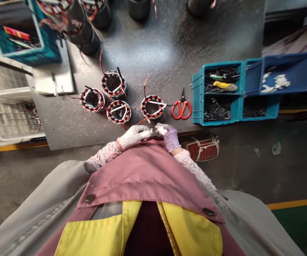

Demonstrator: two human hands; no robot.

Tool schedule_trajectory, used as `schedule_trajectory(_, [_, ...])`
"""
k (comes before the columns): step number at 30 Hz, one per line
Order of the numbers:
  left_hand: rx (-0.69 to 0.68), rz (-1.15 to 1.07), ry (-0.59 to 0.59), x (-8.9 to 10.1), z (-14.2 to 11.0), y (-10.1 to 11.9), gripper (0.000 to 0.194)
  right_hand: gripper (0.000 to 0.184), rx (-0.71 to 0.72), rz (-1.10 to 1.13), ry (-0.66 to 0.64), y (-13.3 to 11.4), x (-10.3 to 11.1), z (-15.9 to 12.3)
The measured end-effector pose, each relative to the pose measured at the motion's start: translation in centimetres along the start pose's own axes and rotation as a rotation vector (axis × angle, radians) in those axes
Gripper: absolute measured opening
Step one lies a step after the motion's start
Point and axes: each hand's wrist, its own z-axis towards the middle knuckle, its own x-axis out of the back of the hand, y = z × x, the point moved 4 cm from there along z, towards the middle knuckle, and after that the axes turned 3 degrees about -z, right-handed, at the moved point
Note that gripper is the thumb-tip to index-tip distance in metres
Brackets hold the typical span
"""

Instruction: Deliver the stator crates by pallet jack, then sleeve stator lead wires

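Note:
My left hand (135, 136), in a white knitted glove, is closed at the table's front edge, its fingertips pinched together. Opposite it and slightly apart, my right hand (169, 136), in a glove with white fingers and a purple back, is closed too. Small whitish bits show at both fingertips, but I cannot make out what they are. Just beyond my hands stands a wound motor stator (153, 116) with red and black windings and white sleeves across its opening. Red-handled scissors (180, 111) lie to its right, blades pointing away.
Several similar stators (119, 121) stand at the left, with taller dark cylinders (139, 9) at the back. Teal bins (198, 99) at the right hold black pieces and a yellow-handled tool; a blue bin (286, 73) holds white bits. White crates (20, 137) flank the table's left side.

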Motion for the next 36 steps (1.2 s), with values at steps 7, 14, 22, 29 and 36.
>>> schedule_trajectory(7, [0.140,-0.150,0.245,1.7,-1.4,-1.7,0.048,0.012,-0.027,0.010,-0.094,1.9,-5.0,4.2])
schedule_trajectory(14, [0.134,-0.222,0.392,3.2,-2.4,-0.9,0.045,0.024,0.064,-0.002,-0.215,-0.3,-1.0,1.1])
schedule_trajectory(22, [0.097,-0.174,-0.045,-1.7,2.7,5.0,0.043,0.047,0.583,-0.458,-0.322,-7.1,1.6,-2.5])
schedule_trajectory(29, [0.078,-0.003,-0.159,-5.5,5.9,6.2,0.043,0.031,0.701,-0.714,-0.381,-9.2,7.2,-3.2])
schedule_trajectory(36, [-0.123,-0.124,0.002,-4.9,9.6,10.0,0.060,0.017,0.676,-0.299,0.014,-17.7,13.0,-0.3])
